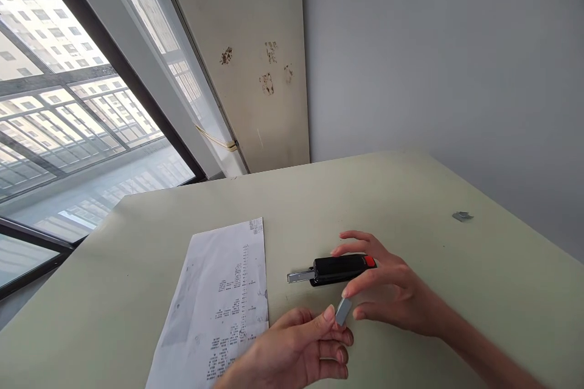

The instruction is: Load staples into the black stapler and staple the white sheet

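A short grey strip of staples (344, 311) is pinched between the thumb and fingers of my left hand (308, 343), tilted upward. My right hand (396, 289) hovers just right of it, fingers spread. Its index fingertip is at the strip's upper end; whether it touches I cannot tell. Behind the hands, a black stapler (340, 268) with a red patch at its right end lies on the table, its metal staple tray (300, 276) sticking out to the left. Part of the stapler is hidden by my right hand.
Printed sheets of paper (214, 292) lie left of the stapler on the pale table (365, 200). A few grey staple pieces (462, 216) sit near the right edge. A grey wall (433, 61) and a window (68, 109) stand beyond.
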Demonstrator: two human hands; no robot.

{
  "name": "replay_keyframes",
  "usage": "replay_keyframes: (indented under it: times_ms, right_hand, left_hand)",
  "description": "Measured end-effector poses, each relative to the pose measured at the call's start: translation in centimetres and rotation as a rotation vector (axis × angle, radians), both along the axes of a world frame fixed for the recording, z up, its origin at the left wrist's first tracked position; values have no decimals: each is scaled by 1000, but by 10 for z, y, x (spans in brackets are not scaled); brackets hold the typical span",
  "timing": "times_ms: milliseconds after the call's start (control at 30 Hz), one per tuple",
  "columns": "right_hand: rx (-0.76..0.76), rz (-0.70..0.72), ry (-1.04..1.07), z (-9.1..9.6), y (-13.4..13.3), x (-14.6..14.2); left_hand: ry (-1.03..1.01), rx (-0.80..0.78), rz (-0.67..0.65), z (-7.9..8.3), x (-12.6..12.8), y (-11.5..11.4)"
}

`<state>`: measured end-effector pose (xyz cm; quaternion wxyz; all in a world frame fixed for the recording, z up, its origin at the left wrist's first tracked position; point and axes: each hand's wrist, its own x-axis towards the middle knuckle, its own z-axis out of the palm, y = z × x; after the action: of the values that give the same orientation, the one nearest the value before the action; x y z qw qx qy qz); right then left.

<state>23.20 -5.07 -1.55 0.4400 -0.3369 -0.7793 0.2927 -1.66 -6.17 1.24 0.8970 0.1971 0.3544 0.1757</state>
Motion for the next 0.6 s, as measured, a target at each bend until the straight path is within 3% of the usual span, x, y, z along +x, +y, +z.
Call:
replay_keyframes:
  times_ms: [233, 333, 400, 533, 600]
  right_hand:
    - [-20, 8, -4, 3, -1, -2]
    - [-20, -4, 3, 2, 0, -2]
    - [-24, -27, 13, 2, 0, -2]
    - [-22, -56, 37, -1, 0, -2]
    - [-29, -53, 38, -3, -1, -3]
  left_hand:
    - [2, -5, -29, -2, 1, -2]
    - [33, 120, -34, -1, -2, -3]
    - [148, 344, -63, 1, -4, -5]
    - [549, 981, -96, 4, -9, -8]
    - [686, 1213, -88, 2, -10, -9]
